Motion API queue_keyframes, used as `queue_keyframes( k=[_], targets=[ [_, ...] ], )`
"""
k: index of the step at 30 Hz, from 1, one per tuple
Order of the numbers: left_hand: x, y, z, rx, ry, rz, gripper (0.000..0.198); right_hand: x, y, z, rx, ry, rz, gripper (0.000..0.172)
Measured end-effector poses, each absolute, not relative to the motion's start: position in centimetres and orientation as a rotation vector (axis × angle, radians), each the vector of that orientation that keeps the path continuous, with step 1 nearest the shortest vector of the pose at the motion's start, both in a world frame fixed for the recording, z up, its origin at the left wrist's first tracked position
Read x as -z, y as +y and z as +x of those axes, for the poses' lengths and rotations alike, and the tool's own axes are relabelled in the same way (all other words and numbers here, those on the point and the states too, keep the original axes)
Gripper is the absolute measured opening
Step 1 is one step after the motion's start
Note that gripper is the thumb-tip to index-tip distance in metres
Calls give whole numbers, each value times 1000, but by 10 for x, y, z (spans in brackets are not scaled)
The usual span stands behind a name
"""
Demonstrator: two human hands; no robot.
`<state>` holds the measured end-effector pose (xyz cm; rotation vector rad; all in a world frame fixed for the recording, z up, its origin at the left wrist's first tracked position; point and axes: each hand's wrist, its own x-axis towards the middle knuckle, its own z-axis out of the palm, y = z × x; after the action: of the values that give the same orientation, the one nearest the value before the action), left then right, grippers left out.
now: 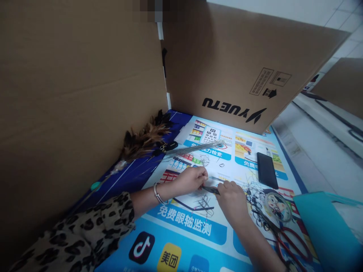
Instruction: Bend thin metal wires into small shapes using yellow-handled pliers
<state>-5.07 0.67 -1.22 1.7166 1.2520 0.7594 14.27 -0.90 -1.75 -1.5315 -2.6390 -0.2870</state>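
My left hand [190, 180] is pinched closed near the middle of a printed poster [181, 226] that covers the table. My right hand [231, 198] is closed beside it. Between them they hold a small dark strip [211, 189] and a thin wire [215, 178], though which hand grips which is hard to tell. A silver bracelet [157, 193] circles my left wrist, below a leopard-print sleeve [85, 234]. Loose thin wires [204, 203] lie on the poster just under the hands.
Cardboard walls [79, 94] enclose the left and back. A feather duster [143, 140] and a bundle of metal rods [195, 148] lie at the back. A black phone [267, 170], round tin [277, 206], red scissors [292, 243] and teal box [329, 226] sit right.
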Motion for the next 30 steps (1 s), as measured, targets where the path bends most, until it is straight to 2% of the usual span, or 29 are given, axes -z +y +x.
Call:
queue_keyframes(
  k=[12,18,30],
  targets=[
    [6,5,-50,-649,1334,2038,17,15,-9,138,132,-2681,-1750,7],
    [6,3,-49,-628,1350,2111,17,7,-9,137,138,-2674,-1777,12],
    [15,-2,-44,-519,1406,2305,20,-6,-5,136,-55,-2764,-1957,23]
  ],
)
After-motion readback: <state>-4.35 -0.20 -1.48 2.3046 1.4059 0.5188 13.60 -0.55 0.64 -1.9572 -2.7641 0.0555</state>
